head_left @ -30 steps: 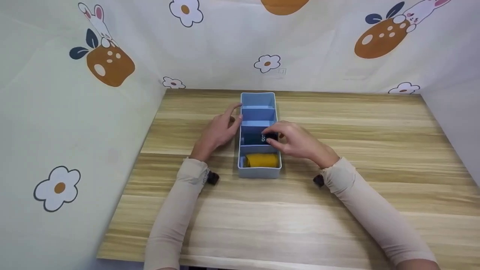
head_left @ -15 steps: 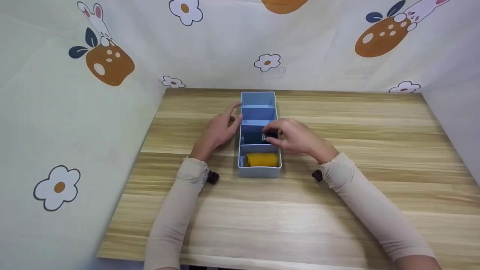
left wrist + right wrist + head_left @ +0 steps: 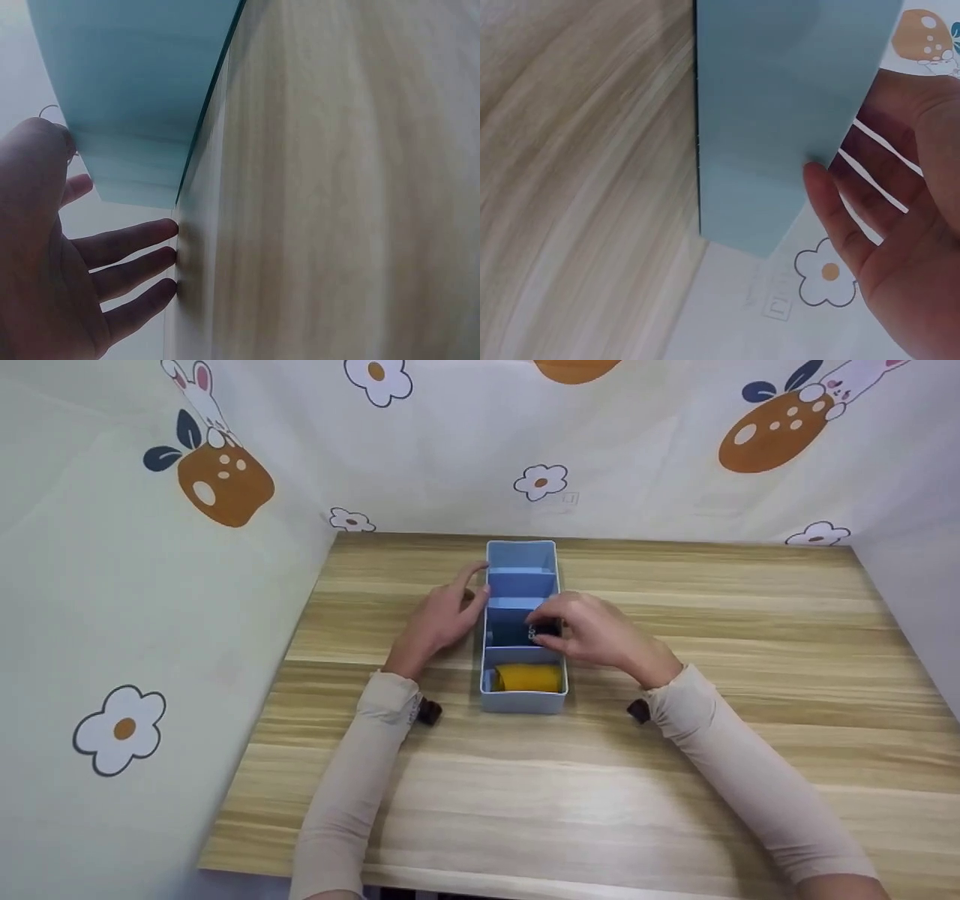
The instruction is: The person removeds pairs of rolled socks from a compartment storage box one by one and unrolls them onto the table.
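Note:
A long light-blue divided box (image 3: 523, 703) stands on the table, its compartments in a row running away from me. A yellow rolled cloth (image 3: 529, 677) lies in the nearest compartment. In the second one is a dark rolled cloth (image 3: 546, 631) with white lettering, partly hidden by my right hand (image 3: 589, 630); thumb and fingertips pinch it from above. My left hand (image 3: 440, 619) touches the box's left rim with thumb and index finger. In the left wrist view, the other fingers (image 3: 135, 274) stretch out straight near the tabletop. The right wrist view shows a finger against the box's outer wall (image 3: 780, 97).
The two far compartments (image 3: 521, 585) of the box show bare blue walls. Wood-grain tabletop (image 3: 480, 795) surrounds the box. A patterned cloth wall (image 3: 450, 457) rises behind the table, with further walls at left and right.
My right hand keeps its place at the second compartment, with its fingers slightly more closed over the dark cloth. My left hand stays at the rim. The whole view shifts slightly.

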`<state>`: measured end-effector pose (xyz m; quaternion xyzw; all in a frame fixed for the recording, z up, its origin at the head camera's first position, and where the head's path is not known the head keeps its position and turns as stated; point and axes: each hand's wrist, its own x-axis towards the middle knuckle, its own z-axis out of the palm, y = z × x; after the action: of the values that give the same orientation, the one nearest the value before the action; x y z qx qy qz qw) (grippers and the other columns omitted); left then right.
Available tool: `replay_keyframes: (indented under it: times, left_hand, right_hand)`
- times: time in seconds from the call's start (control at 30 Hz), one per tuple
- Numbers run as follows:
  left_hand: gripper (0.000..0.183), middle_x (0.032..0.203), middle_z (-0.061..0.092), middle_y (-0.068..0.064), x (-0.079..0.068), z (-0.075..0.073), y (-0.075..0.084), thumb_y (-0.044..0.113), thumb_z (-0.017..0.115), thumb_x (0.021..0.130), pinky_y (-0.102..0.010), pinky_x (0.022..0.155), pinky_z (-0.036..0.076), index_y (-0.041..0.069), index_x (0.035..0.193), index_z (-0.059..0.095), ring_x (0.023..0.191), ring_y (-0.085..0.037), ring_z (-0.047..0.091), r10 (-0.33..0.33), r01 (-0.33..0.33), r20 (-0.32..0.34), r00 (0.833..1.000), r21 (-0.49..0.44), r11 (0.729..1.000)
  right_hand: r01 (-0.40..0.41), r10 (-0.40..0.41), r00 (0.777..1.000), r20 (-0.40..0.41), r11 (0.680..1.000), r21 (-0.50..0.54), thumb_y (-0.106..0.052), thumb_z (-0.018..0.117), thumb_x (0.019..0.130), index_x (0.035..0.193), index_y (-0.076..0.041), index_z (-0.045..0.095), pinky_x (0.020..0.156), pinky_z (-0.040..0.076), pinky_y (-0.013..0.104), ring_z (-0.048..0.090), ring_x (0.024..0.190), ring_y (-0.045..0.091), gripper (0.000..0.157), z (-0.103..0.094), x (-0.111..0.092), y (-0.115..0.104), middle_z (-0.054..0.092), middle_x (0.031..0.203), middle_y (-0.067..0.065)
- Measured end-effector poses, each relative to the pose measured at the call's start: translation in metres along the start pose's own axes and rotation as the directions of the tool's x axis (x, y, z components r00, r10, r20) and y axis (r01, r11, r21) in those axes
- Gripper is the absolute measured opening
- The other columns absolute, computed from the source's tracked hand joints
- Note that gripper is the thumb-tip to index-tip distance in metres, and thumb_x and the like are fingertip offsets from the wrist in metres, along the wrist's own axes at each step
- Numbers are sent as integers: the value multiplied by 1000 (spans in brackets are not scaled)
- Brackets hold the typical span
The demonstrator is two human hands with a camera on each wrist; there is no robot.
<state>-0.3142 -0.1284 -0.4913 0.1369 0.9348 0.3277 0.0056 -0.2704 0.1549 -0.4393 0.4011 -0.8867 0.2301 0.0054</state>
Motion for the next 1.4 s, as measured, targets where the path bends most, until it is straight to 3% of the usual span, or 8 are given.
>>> replay_keyframes:
  times: [0.2, 0.4, 0.77, 1.1, 1.23, 1.4]
  left_hand:
    - [55, 135, 75, -10, 2, 0, 0, 58, 44, 112, -54, 107, 56, 41, 164, 39, 123, -28, 72, 17, -17, -2, 1000, -9, 1000]
    - [54, 130, 77, -10, 1, 0, -1, 59, 43, 112, -52, 103, 57, 44, 163, 39, 117, -26, 73, 30, -30, -6, 1000, -14, 999]
    - [61, 137, 75, -10, 1, 1, -1, 67, 40, 110, -54, 106, 57, 39, 165, 39, 124, -29, 71, 5, -5, 4, 1000, -15, 1000]
    - [57, 138, 74, -9, 0, 0, 0, 72, 37, 109, -53, 107, 56, 52, 162, 34, 124, -27, 71, -6, 7, 10, 1000, -3, 1000]
    - [56, 137, 75, -9, 1, 1, 0, 67, 39, 110, -53, 108, 56, 50, 163, 35, 127, -28, 71, 13, -13, 3, 1000, -5, 1000]
    - [55, 136, 75, -9, 1, 1, -1, 66, 39, 111, -53, 108, 56, 47, 163, 36, 127, -28, 70, 28, -28, -1, 1000, -7, 1000]
  right_hand:
    - [89, -87, 996, -31, 994, 67, -20, 84, 96, 108, -10, 80, 85, 59, 42, 69, 93, 25, 16, 1, -5, -3, 75, 105, 5]
    - [153, -151, 988, -26, 983, 102, -19, 84, 96, 103, -10, 78, 83, 61, 40, 70, 89, 21, 12, 6, -9, -6, 77, 100, 4]
    - [142, -148, 988, 44, 983, 113, -27, 86, 95, 105, -12, 82, 88, 64, 41, 75, 91, 19, 19, 5, -16, -15, 81, 101, 1]
    - [86, -75, 989, 126, 993, -78, -43, 88, 91, 107, -16, 82, 74, 63, 38, 77, 80, 18, 32, 3, -18, -27, 83, 97, 1]
    - [75, -51, 989, 138, 981, -178, -48, 90, 88, 108, -20, 83, 70, 61, 39, 74, 79, 16, 35, 5, -18, -31, 82, 96, -3]
    - [66, -23, 984, 179, 970, -235, -43, 93, 86, 114, -22, 84, 71, 61, 43, 74, 82, 18, 37, 6, -17, -38, 83, 103, -3]
